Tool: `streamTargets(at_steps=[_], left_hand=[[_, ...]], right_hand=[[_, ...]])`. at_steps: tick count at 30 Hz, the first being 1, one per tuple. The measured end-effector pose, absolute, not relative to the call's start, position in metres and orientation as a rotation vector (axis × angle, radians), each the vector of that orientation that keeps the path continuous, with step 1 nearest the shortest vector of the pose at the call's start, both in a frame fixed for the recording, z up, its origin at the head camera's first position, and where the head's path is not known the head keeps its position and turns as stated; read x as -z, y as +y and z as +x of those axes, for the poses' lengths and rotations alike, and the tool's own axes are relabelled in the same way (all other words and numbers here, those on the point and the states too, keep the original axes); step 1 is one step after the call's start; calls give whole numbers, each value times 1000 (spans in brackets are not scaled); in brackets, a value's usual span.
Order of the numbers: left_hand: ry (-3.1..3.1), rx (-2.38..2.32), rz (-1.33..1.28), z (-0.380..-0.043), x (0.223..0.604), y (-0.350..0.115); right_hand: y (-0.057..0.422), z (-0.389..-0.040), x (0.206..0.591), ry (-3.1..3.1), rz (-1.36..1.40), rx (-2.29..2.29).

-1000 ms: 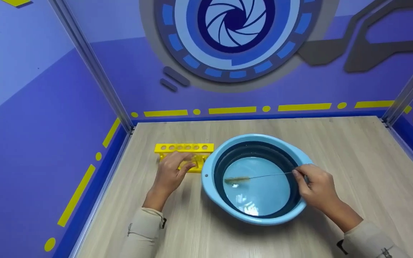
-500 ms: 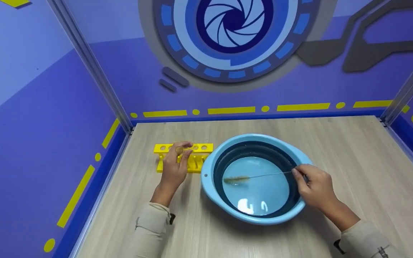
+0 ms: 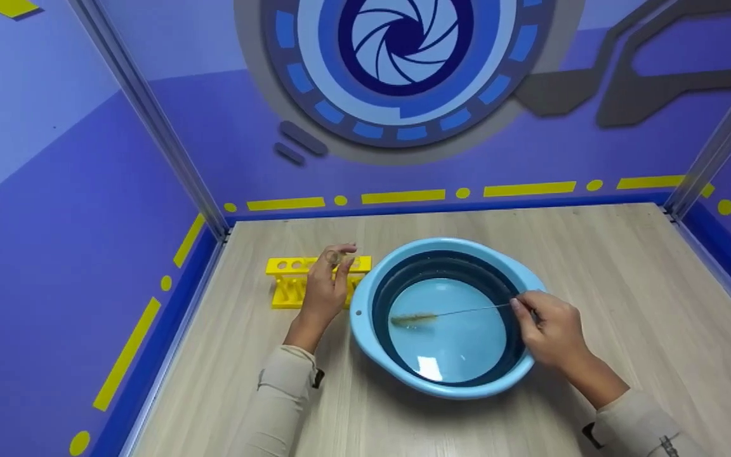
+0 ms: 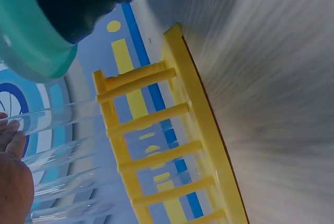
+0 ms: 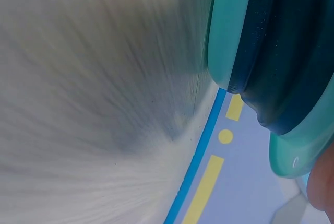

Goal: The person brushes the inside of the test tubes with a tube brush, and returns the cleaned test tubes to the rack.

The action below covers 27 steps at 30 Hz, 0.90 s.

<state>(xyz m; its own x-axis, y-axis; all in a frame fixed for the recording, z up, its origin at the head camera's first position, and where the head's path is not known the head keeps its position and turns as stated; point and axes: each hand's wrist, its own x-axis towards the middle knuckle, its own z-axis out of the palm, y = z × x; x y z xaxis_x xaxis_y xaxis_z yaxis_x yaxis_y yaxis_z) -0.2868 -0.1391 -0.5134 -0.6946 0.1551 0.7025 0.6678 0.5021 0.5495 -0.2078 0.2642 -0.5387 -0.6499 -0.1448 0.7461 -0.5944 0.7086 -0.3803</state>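
My right hand (image 3: 549, 327) pinches the thin wire handle of a test tube brush (image 3: 415, 319) at the right rim of a blue basin (image 3: 365, 339). The brush's bristled end lies low over the water in the basin. My left hand (image 3: 327, 289) is at the right end of a yellow test tube rack (image 3: 289, 295), its thumb and fingers round the mouth of a clear test tube (image 4: 39, 120). Several clear tubes stand in the rack, hard to make out from above. Only a fingertip (image 5: 321, 185) of the right hand shows in the right wrist view.
The basin stands just right of the rack on the light wooden table (image 3: 600, 273). Purple panels (image 3: 200, 127) enclose the table at the back, left and right.
My left hand has moved up and to the right along the rack, its fingers now near the rack's right end. The right hand keeps its hold on the brush, nearly still.
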Motion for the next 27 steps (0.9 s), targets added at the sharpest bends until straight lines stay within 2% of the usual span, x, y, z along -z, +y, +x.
streamTargets(at_steps=[14,27], left_hand=[[-2304,1120,-508,-291,502,-128],[-2313,986,-451,-315,490,-113]], right_hand=[[264,-205,539,-2214,554,-815],[265,-205,540,-2212,531,-846]])
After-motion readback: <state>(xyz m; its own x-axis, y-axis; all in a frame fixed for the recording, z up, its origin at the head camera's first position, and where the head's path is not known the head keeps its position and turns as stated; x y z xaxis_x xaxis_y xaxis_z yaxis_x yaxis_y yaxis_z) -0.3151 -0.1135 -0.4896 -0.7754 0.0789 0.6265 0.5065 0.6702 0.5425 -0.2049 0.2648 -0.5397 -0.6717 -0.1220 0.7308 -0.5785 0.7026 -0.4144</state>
